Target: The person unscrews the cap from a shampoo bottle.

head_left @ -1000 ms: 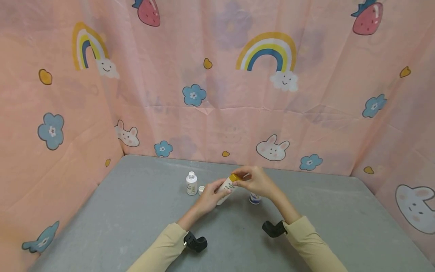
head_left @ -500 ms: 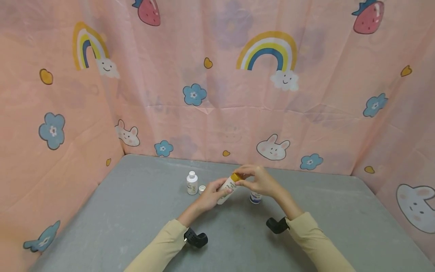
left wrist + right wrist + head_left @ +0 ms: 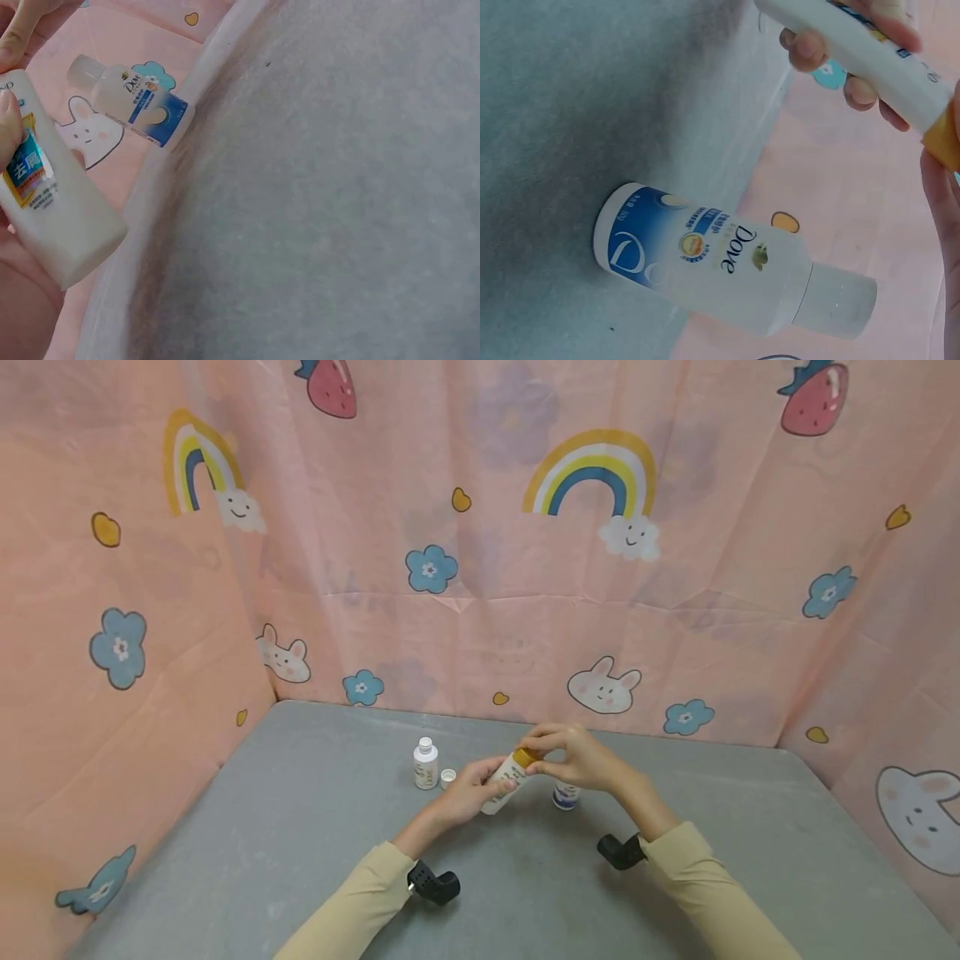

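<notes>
Above the table (image 3: 495, 885) I see the left hand (image 3: 467, 793), its fingers curled round a tilted white bottle (image 3: 64, 206); the right hand (image 3: 576, 762) pinches its yellow cap (image 3: 523, 758). Near, at three o'clock from this bottle, a Dove bottle (image 3: 712, 259) stands upright. At nine o'clock are a small white cap (image 3: 447, 778) and, slightly farther, an upright bottle (image 3: 426, 767).

A white bottle (image 3: 71, 217) (yellow cap (image 3: 939, 144) pinched by the right hand (image 3: 576, 762)) slants in the left hand (image 3: 468, 795).

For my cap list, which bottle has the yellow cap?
The tilted bottle held by the left hand; the leftmost bottle and the blue-labelled bottle stand upright with white tops.
</notes>
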`<move>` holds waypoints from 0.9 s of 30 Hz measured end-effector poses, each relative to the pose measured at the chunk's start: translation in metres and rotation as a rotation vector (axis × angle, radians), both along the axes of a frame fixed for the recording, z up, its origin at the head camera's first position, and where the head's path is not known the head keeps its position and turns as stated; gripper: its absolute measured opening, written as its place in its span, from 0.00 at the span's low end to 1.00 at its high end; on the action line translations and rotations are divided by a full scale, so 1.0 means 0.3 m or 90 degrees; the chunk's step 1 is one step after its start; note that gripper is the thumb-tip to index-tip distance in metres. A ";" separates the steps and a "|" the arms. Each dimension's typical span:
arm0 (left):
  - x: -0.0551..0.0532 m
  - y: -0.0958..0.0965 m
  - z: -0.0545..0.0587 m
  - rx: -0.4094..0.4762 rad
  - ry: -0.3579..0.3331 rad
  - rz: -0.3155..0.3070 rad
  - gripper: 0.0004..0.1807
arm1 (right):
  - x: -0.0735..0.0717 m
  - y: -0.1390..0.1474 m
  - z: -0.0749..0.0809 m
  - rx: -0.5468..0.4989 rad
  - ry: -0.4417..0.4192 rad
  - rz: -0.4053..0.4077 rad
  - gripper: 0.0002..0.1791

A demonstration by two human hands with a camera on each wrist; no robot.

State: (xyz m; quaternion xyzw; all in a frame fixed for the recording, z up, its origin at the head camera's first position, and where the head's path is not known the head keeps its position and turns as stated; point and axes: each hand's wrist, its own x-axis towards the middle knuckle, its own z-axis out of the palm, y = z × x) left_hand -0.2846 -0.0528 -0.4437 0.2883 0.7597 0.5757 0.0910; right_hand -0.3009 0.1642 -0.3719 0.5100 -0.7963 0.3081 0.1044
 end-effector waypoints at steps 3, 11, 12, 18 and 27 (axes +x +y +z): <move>-0.001 -0.005 0.004 0.001 -0.008 -0.019 0.22 | 0.000 0.004 0.001 0.007 0.018 0.015 0.17; -0.005 -0.003 0.006 0.000 -0.015 -0.018 0.23 | 0.001 0.007 -0.015 -0.010 0.002 -0.009 0.16; -0.004 0.000 0.005 0.003 -0.012 -0.003 0.23 | 0.002 0.006 -0.019 -0.014 -0.013 -0.024 0.16; 0.008 0.016 -0.009 0.009 0.009 0.052 0.24 | 0.002 0.006 -0.038 -0.030 -0.109 -0.070 0.17; 0.004 0.007 -0.010 0.007 0.008 0.000 0.24 | -0.001 0.019 -0.016 0.004 -0.111 -0.021 0.19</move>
